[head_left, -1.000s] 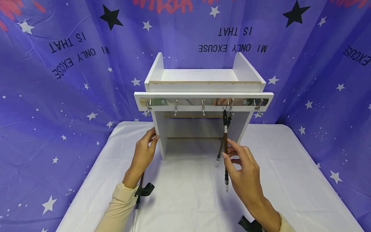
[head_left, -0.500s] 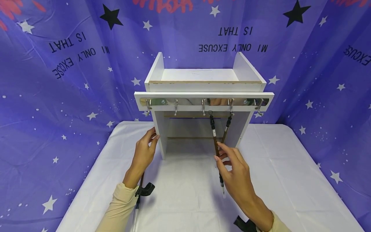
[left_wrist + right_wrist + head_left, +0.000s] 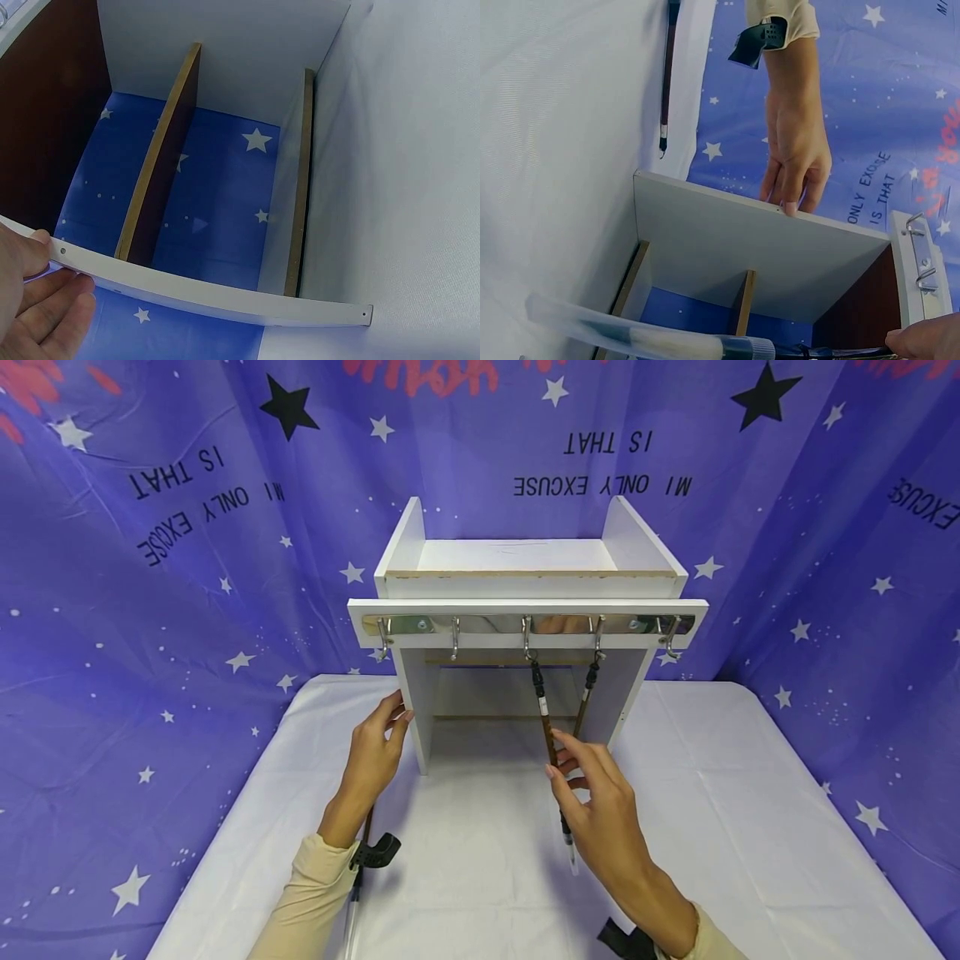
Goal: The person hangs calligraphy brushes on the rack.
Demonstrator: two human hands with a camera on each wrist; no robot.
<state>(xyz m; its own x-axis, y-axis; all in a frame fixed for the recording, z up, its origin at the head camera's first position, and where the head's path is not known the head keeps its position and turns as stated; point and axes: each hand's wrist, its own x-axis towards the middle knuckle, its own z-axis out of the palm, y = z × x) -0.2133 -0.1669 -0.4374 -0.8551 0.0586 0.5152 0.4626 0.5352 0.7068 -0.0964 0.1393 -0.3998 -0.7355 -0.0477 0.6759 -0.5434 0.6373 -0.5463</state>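
My right hand [image 3: 603, 814] pinches the brown shaft of a calligraphy brush [image 3: 542, 706] between thumb and fingers. This brush slants in front of the white rack [image 3: 525, 587], its top loop at the middle hook [image 3: 527, 635]; whether the loop is over the hook tip I cannot tell. In the right wrist view its bristle end wears a clear cap [image 3: 652, 339]. A second brush [image 3: 588, 689] hangs from the hook to the right, partly behind my right hand. My left hand [image 3: 375, 752] grips the front edge of the rack's left side panel [image 3: 187, 285], thumb and fingers on opposite faces.
Another brush [image 3: 667, 82] lies on the white cloth [image 3: 480, 877] left of the rack, partly under my left forearm. The other hooks, such as the far left hook [image 3: 383, 639], carry nothing. A purple star-printed curtain [image 3: 480, 443] stands behind.
My right hand has carried its brush left, from beside the hanging brush to the middle hook, and the loop has met that hook. My left hand has stayed on the rack.
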